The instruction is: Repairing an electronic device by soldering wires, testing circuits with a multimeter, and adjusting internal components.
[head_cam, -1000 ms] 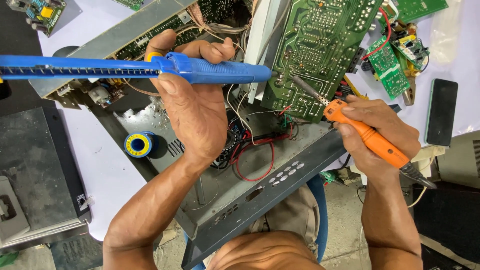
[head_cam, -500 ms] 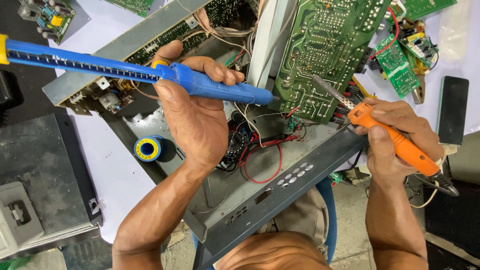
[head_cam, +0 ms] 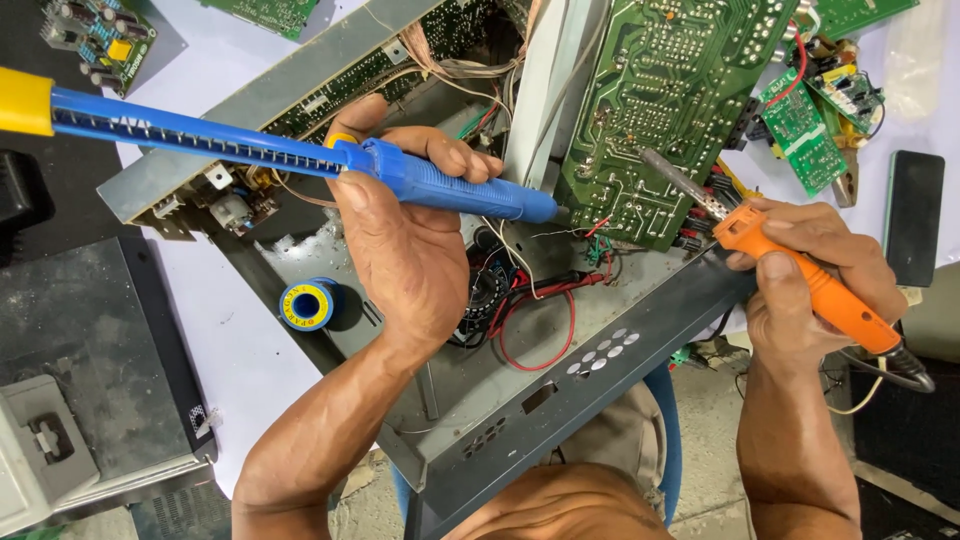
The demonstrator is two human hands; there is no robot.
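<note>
Two hands work over an opened amplifier chassis (head_cam: 560, 420) on a white tabletop (head_cam: 230, 340), seen from the head camera. The left hand (head_cam: 410, 250) is wrapped tight around a blue desoldering pump (head_cam: 300, 155), thumb set near its yellow release button (head_cam: 342, 138), with the yellow-capped plunger end out toward the tabletop's left edge. The pump's nozzle sits at the lower left corner of the green circuit board (head_cam: 660, 110), which is tipped up with its solder side to the camera. The right hand (head_cam: 810, 280) is closed in a pen-like grip on an orange-handled soldering iron (head_cam: 800, 285), whose metal tip lies against the same board a little to the right of the nozzle.

Judged from this pose, the step in hand is desoldering: heating a joint while the pump waits nearby. The next move would seem to call for bringing nozzle and tip together on one molten joint, then pressing the release without jarring the board.

A blue spool of solder wire (head_cam: 306, 304) rests inside the chassis near the left wrist. Smaller green boards (head_cam: 805, 130) and a dark phone (head_cam: 912, 215) lie toward the tabletop's right edge.
</note>
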